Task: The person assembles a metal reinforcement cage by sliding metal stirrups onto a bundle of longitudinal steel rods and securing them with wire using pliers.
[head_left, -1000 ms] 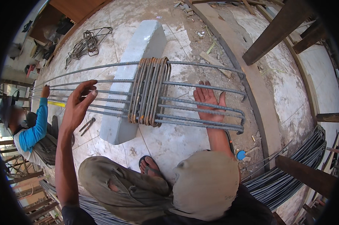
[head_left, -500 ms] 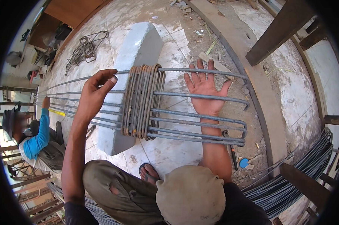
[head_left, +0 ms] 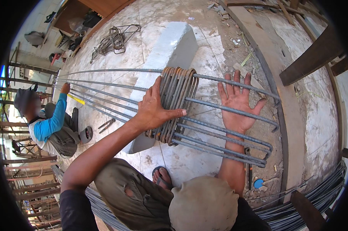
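Several long ribbed steel bars (head_left: 231, 111) run across in front of me, their near-right ends bent into hooks. A packed bundle of rusty rectangular stirrups (head_left: 178, 90) encircles them. My left hand (head_left: 153, 107) lies against the bundle's left side, fingers apart and thumb stretched across the stirrups; it is open. My right hand (head_left: 237, 109) is under the bars to the right of the bundle, palm up and fingers spread, holding nothing. A white block (head_left: 178, 42) stands on the floor beneath the bars.
A co-worker in a blue sleeve (head_left: 56, 119) crouches at the bars' far-left end beside a yellow tape measure (head_left: 77, 99). Pincers (head_left: 106, 125) and loose bent steel (head_left: 114, 42) lie on the floor. At right are a wooden post (head_left: 312, 57) and coiled steel rods (head_left: 308, 204).
My left hand has moved from the top bar, left of the stirrups, right and down onto the bundle. My right hand stays palm up under the bars. The whole view has shifted.
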`<state>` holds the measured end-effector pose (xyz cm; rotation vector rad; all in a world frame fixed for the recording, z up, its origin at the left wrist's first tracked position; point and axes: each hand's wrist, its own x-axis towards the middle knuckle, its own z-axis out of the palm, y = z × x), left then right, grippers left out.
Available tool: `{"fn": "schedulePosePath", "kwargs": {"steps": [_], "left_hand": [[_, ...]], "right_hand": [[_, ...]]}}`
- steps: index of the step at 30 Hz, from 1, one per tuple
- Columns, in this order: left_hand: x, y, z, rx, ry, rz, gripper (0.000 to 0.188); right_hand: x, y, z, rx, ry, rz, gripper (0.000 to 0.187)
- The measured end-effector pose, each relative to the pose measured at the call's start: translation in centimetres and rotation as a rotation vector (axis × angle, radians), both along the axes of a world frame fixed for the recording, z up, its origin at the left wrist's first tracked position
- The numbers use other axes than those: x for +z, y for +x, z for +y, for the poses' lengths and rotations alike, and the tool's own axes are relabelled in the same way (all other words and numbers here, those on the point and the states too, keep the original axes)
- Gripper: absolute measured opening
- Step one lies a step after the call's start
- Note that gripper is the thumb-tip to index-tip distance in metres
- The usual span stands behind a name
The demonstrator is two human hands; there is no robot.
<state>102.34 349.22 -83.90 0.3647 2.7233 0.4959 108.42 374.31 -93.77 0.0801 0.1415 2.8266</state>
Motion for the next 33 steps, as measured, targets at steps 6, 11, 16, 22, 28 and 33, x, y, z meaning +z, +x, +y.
{"fn": "schedulePosePath", "kwargs": {"steps": [6,11,16,22,28,33], "left_hand": [[0.5,0.1,1.4,0.051,0.081,0.023,0.135],[1.8,0.1,2.5,0.128,0.057,0.005,0.129],[3.8,-0.1,3.4,0.189,0.008,-0.075,0.127],[5.1,0.2,2.4,0.165,0.048,0.045,0.129],[7.1,0.0,1.6,0.122,0.168,0.170,0.131],[8.0,-0.4,0.8,0.125,0.158,0.178,0.134]], "right_hand": [[0.6,0.2,0.3,-0.015,0.033,-0.031,0.099],[1.0,0.1,0.2,-0.015,0.018,-0.038,0.100],[1.7,0.2,0.3,-0.021,0.011,-0.042,0.102],[5.0,0.0,0.2,-0.014,0.020,0.018,0.102],[8.3,-0.3,0.3,-0.021,0.047,0.100,0.105],[9.8,-0.3,0.1,-0.009,0.101,0.097,0.107]]}}
